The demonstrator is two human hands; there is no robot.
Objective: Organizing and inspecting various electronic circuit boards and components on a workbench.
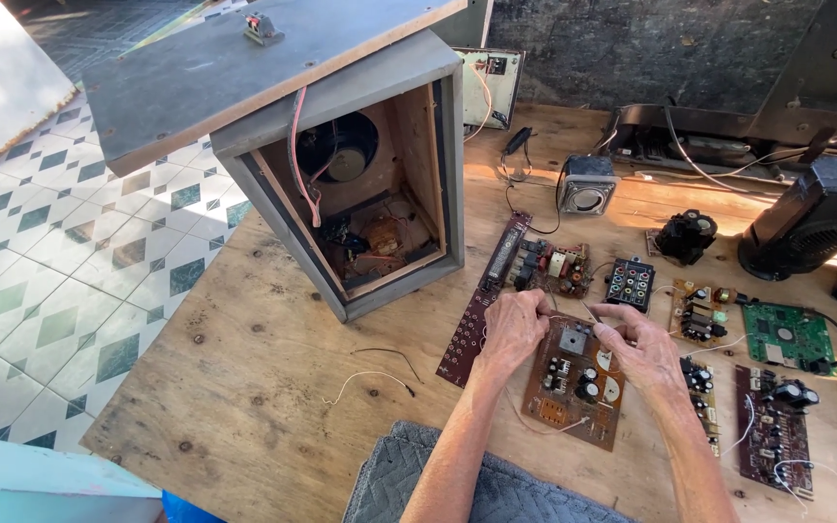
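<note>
Head camera shows my left hand (513, 327) and right hand (639, 344) both closed, pinching thin wires above the brown circuit board (573, 387) at lower centre on the wooden table (244, 387). I judge I am joining wires; next needs steady fingers.

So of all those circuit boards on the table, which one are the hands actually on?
The brown board right in front of the person. The left hand and right hand rest at its top edge; the green board and others lie untouched to the right.

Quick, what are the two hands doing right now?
Left hand: closed, pinching something thin above the brown circuit board.
Right hand: closed, pinching over the same board.
</note>
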